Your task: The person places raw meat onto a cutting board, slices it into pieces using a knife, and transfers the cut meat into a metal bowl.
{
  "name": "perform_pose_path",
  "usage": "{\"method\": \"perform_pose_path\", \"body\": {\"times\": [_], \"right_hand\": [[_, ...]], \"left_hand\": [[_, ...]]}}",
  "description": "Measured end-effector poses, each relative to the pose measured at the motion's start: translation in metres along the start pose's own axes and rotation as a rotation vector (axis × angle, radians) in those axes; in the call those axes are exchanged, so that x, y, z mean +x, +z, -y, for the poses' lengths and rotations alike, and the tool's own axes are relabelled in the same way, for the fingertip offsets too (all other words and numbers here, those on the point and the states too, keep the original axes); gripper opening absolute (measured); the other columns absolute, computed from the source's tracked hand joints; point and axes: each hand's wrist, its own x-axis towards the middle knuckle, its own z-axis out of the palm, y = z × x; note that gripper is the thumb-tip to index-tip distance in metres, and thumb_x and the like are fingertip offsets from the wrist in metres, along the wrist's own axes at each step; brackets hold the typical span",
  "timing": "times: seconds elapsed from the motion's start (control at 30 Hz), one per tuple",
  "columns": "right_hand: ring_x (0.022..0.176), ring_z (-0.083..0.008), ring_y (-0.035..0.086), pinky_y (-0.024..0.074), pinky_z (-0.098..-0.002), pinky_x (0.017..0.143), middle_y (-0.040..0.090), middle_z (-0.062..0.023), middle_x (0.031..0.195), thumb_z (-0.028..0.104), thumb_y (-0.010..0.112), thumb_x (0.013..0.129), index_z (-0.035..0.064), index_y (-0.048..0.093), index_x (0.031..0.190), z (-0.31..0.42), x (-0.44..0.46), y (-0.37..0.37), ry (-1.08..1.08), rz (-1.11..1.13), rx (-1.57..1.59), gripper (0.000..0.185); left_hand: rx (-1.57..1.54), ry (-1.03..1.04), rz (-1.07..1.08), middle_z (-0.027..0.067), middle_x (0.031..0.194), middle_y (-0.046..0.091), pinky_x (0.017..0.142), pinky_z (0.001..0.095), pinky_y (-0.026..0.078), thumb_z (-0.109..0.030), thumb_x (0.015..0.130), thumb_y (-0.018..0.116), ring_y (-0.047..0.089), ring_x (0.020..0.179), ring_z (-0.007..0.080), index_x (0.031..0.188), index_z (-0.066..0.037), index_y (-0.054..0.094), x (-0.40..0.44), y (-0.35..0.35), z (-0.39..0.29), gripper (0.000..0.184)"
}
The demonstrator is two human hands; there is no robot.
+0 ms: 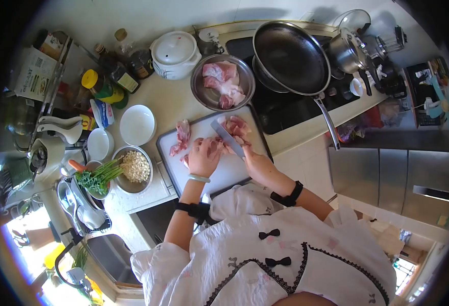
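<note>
My right hand [256, 163] is closed round the handle of a kitchen knife [227, 138], whose broad blade points up and left over the white cutting board [219, 176]. My left hand [202, 157] presses its curled fingers onto a piece of raw meat [213, 149] just left of the blade. Cut meat [236, 127] lies in a heap to the right of the knife, and a longer strip of meat [181, 136] rests at the board's left side. Behind the board, a steel bowl [198, 98] holds larger chunks of raw meat [222, 79].
A frying pan [290, 56] sits on the black hob [285, 115], its handle jutting over the counter edge. White bowls [138, 125], a bowl of pale kernels [135, 167] and greens [96, 181] stand left. A white lidded pot [175, 53] and bottles [117, 76] line the back. The sink [113, 252] is lower left.
</note>
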Motion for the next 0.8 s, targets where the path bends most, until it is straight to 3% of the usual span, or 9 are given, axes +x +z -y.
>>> {"method": "perform_pose_path", "body": {"times": [0.1, 0.23, 0.3, 0.4, 0.53, 0.6, 0.73, 0.8], "right_hand": [[0.06, -0.041, 0.058, 0.0449, -0.0481, 0.05, 0.06, -0.0226, 0.075, 0.008, 0.047, 0.085, 0.0, 0.036, 0.112, 0.009, -0.004, -0.001, -0.117, -0.158, 0.045, 0.03], [0.062, -0.0405, 0.059, 0.0459, -0.0473, 0.051, 0.06, -0.0236, 0.081, 0.008, 0.044, 0.087, -0.0006, 0.037, 0.113, 0.009, 0.0, 0.021, -0.157, -0.037, -0.049, 0.028], [0.065, -0.0345, 0.062, 0.0486, -0.0438, 0.052, 0.061, -0.021, 0.087, 0.008, 0.042, 0.085, -0.0035, 0.037, 0.116, 0.006, 0.002, 0.031, -0.116, 0.056, -0.156, 0.034], [0.065, -0.0342, 0.062, 0.049, -0.0433, 0.052, 0.061, -0.0206, 0.088, 0.008, 0.042, 0.085, -0.0033, 0.037, 0.115, 0.007, -0.004, 0.026, -0.112, 0.074, -0.136, 0.033], [0.065, -0.0347, 0.062, 0.0483, -0.0433, 0.051, 0.061, -0.0209, 0.087, 0.008, 0.042, 0.085, -0.0027, 0.038, 0.114, 0.009, 0.008, 0.033, -0.12, 0.05, -0.125, 0.031], [0.067, -0.0364, 0.061, 0.0477, -0.0446, 0.052, 0.061, -0.0216, 0.087, 0.009, 0.041, 0.085, -0.0024, 0.039, 0.114, 0.008, 0.04, 0.05, -0.182, -0.069, -0.044, 0.031], [0.069, -0.0394, 0.06, 0.0466, -0.0478, 0.056, 0.059, -0.0244, 0.089, 0.006, 0.042, 0.082, -0.0018, 0.039, 0.112, 0.022, 0.06, 0.045, -0.13, -0.037, -0.039, 0.031], [0.067, -0.0398, 0.06, 0.0464, -0.0484, 0.055, 0.059, -0.0248, 0.089, 0.004, 0.044, 0.08, -0.0015, 0.039, 0.111, 0.017, 0.048, 0.045, -0.09, -0.053, 0.004, 0.031]], "left_hand": [[-0.193, 0.017, -0.004, 0.0134, 0.101, 0.056, 0.081, 0.0419, 0.045, -0.013, 0.064, 0.07, 0.054, 0.093, 0.0349, 0.099, -0.006, 0.056, -0.008, -0.011, 0.015, 0.038], [-0.196, 0.046, 0.069, 0.0143, 0.101, 0.057, 0.082, 0.0411, 0.045, -0.013, 0.065, 0.069, 0.054, 0.094, 0.0344, 0.097, -0.005, 0.056, -0.014, 0.001, 0.019, 0.035], [-0.156, 0.122, -0.05, 0.0149, 0.101, 0.057, 0.083, 0.0406, 0.045, -0.013, 0.065, 0.068, 0.054, 0.096, 0.0337, 0.092, -0.005, 0.057, -0.014, 0.005, 0.015, 0.03], [-0.165, 0.146, -0.006, 0.016, 0.101, 0.058, 0.083, 0.0409, 0.045, -0.012, 0.065, 0.067, 0.053, 0.097, 0.0339, 0.089, -0.004, 0.057, -0.012, 0.01, 0.017, 0.028], [-0.202, 0.126, 0.009, 0.0171, 0.1, 0.058, 0.083, 0.0414, 0.045, -0.01, 0.064, 0.066, 0.054, 0.096, 0.0345, 0.089, -0.004, 0.057, -0.014, 0.018, 0.018, 0.027], [-0.14, 0.129, 0.02, 0.0155, 0.096, 0.06, 0.079, 0.0396, 0.047, -0.013, 0.065, 0.066, 0.056, 0.091, 0.0331, 0.088, -0.004, 0.06, -0.01, 0.02, 0.021, 0.025], [-0.151, 0.129, -0.047, 0.0149, 0.091, 0.06, 0.076, 0.0404, 0.047, -0.012, 0.066, 0.065, 0.057, 0.087, 0.0332, 0.087, -0.004, 0.059, -0.004, 0.018, 0.022, 0.023], [-0.11, 0.154, 0.06, 0.0136, 0.088, 0.059, 0.075, 0.0407, 0.047, -0.011, 0.066, 0.064, 0.057, 0.086, 0.0324, 0.085, -0.003, 0.059, -0.004, 0.02, 0.025, 0.021]]}}
